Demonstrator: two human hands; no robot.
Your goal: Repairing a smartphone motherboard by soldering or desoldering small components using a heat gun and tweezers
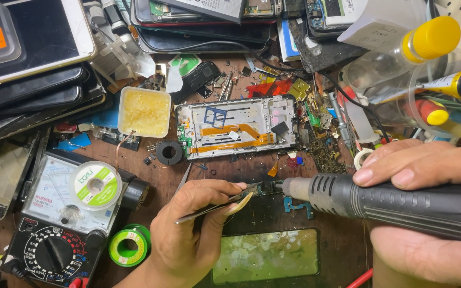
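My right hand [422, 213] grips a black hot-air gun [380, 202] lying horizontal, its metal nozzle pointing left at a small circuit part [255, 189] on the bench. My left hand [188, 229] pinches metal tweezers [217, 205] whose tips touch that small part just in front of the nozzle. Above them lies an opened phone frame [236, 128] with an orange flex ribbon and blue bracket. A small blue board piece [297, 205] sits under the nozzle.
An analog multimeter [62, 224] with a white solder reel on it stands at the left, a green reel [129, 246] beside it. A tub of yellow flux [145, 112], stacked phones at the top, clear bottles with yellow caps [433, 37] at right, a phone screen [265, 256] below.
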